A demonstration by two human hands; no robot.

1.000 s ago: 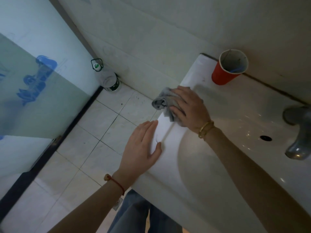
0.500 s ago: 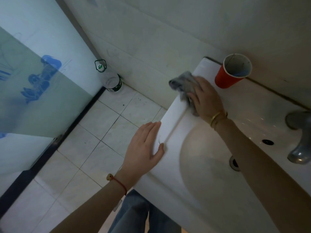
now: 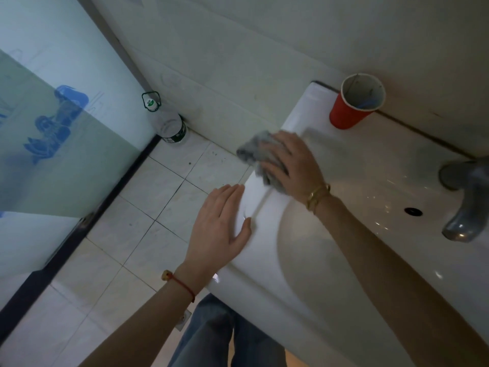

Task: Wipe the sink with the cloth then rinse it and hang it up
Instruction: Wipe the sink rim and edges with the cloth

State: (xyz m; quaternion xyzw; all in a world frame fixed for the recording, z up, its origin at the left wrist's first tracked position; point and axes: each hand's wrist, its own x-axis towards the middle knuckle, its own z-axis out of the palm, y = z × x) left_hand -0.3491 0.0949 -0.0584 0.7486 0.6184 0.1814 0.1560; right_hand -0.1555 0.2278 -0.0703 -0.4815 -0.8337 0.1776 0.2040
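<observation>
Right now the grey cloth (image 3: 260,154) sits bunched up on the flat rim of the white sink (image 3: 370,165), near its left edge, and part of it sticks out past the edge over the floor. The right hand (image 3: 293,165) lies on top of the cloth with its fingers bent over it, pressing it down on the rim. The left hand (image 3: 221,225) rests flat on the sink's left edge, fingers straight and close together, holding nothing. This looks like the first step, the wiping, and it is not done yet. Next, the hand will likely need to push the cloth along the rest of the rim and down into the bowl, and go around the red cup (image 3: 353,104) that stands near the wall so it does not tip. Rinsing will need the grey tap (image 3: 468,205) on the right. Some things are hard to see. The tap is cut off by the picture's edge. The drain is hidden behind the right arm. The cloth is a bit blurry. No hook or rail for hanging shows anywhere.
</observation>
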